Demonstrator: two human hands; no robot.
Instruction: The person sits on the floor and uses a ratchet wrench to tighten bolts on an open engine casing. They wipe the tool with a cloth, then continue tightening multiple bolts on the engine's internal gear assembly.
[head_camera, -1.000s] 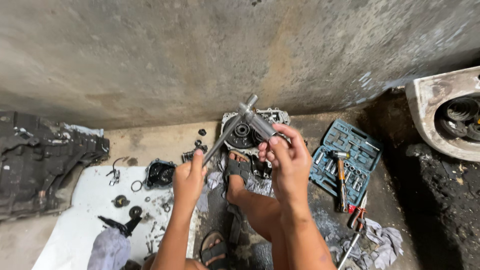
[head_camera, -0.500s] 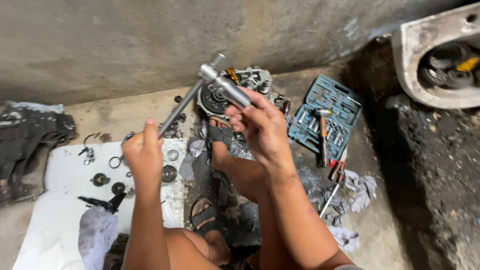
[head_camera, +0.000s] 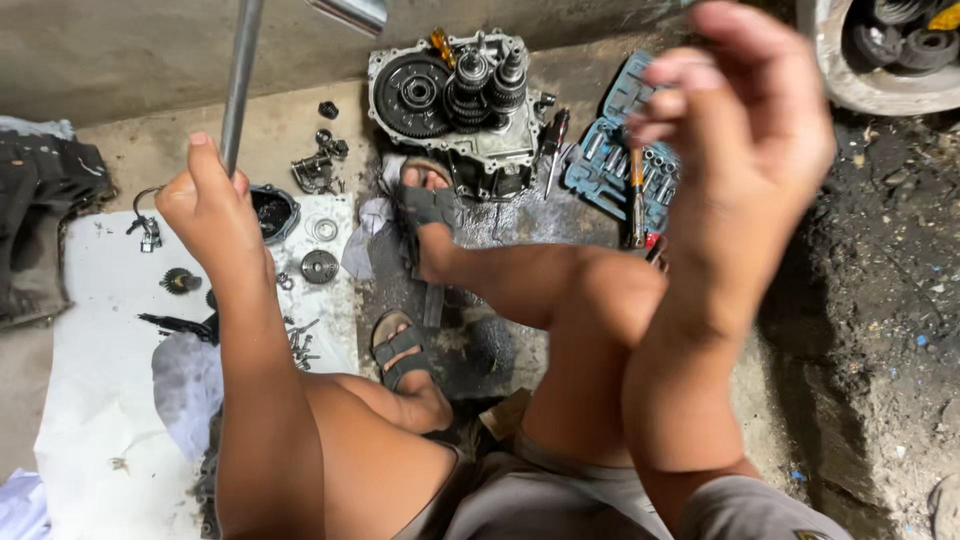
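The left hand (head_camera: 215, 205) is shut tight round a long grey metal bar (head_camera: 240, 85) w/ the thumb up along it; the bar goes up past the fingers & out the top, & looks hard, stiff, heavy & maybe oily, so low down near the fist seems the best spot to grip. The right hand (head_camera: 745, 150) is up high & blurry, fingers half curled, nothing seen in it, & it does not touch the bar. Past both hands, on the floor, sits an open gear case (head_camera: 455, 100) w/ dark round gears, prob v. heavy.
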